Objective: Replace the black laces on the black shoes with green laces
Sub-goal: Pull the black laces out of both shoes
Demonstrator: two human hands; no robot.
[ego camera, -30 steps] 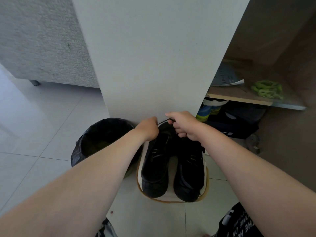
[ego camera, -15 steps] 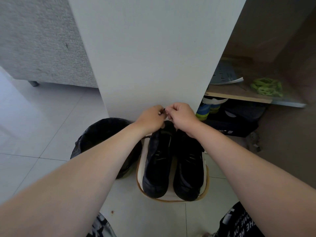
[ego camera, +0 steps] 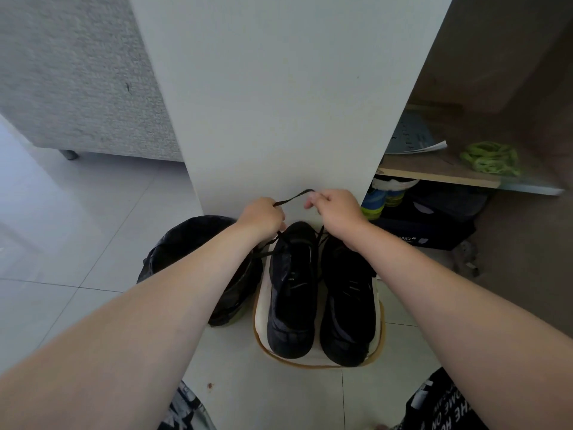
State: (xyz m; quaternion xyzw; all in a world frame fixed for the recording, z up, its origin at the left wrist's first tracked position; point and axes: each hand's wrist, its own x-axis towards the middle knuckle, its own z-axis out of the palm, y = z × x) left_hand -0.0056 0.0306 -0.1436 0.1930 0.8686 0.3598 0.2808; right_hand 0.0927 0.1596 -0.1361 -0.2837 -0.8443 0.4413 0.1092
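Unlacing shoe. Pinching black lace with left hand and right hand. Next: pull clear of eyelets (green laces untouched on shelf).

Right of centre, you can read white letters ending "ANG" on the dark box under the shelf. Lower right, the black garment shows partial white lettering, roughly "HE HO".

Left hand and right hand pinch black lace.
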